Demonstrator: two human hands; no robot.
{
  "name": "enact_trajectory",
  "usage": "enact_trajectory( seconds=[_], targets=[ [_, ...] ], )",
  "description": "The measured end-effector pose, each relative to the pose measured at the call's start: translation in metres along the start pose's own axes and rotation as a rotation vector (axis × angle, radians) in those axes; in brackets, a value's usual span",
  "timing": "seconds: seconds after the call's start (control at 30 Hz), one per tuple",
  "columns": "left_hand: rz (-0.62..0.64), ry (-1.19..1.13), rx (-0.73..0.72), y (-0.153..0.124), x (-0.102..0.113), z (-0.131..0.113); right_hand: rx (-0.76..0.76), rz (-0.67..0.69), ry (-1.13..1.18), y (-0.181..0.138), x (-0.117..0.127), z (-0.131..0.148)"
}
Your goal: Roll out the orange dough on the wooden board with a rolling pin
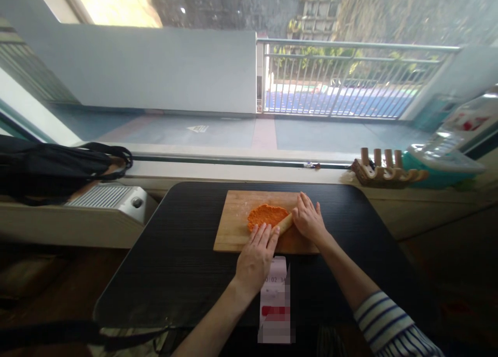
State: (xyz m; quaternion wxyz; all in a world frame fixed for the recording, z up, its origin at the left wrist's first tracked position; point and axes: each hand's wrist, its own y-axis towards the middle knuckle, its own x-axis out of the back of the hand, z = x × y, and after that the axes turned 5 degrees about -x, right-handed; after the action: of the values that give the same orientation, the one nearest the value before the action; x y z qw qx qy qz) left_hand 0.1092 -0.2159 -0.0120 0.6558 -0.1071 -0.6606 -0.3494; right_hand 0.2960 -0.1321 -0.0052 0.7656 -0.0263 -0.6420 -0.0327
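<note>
Both hands on rolling pin (285, 224) now! Left hand (252, 261) over near end, fingers laid flat, slightly apart; right hand (309, 219) over far end, fingers stretched out, thumb lifted clear. Pin slanting along right side of flattened orange dough (267, 215) (ragged edges, that one), dough lying on wooden board (229, 232), board on black worktop (175, 243). Striped sleeve (385, 315) on right arm.

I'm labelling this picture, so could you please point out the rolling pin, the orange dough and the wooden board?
Rolling pin (285, 223), head view: middle of its exposed barrel.
Orange dough (266, 216), head view: middle of its flattened top.
Wooden board (231, 229), head view: bare surface beside the dough.
</note>
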Motion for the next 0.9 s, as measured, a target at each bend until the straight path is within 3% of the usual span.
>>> enact_trajectory(
  seconds=[0.4, 0.6, 0.9],
  targets=[
    [-0.028, -0.118, -0.098, 0.001, 0.011, 0.021, 0.010, -0.079, 0.099, -0.015, 0.013, -0.005],
    [-0.022, -0.276, -0.062, -0.005, 0.018, 0.047, 0.121, -0.063, 0.137, -0.002, 0.022, 0.013],
    [-0.049, -0.297, 0.001, -0.019, 0.008, 0.056, 0.235, -0.016, 0.143, 0.010, 0.016, 0.038]
  ],
)
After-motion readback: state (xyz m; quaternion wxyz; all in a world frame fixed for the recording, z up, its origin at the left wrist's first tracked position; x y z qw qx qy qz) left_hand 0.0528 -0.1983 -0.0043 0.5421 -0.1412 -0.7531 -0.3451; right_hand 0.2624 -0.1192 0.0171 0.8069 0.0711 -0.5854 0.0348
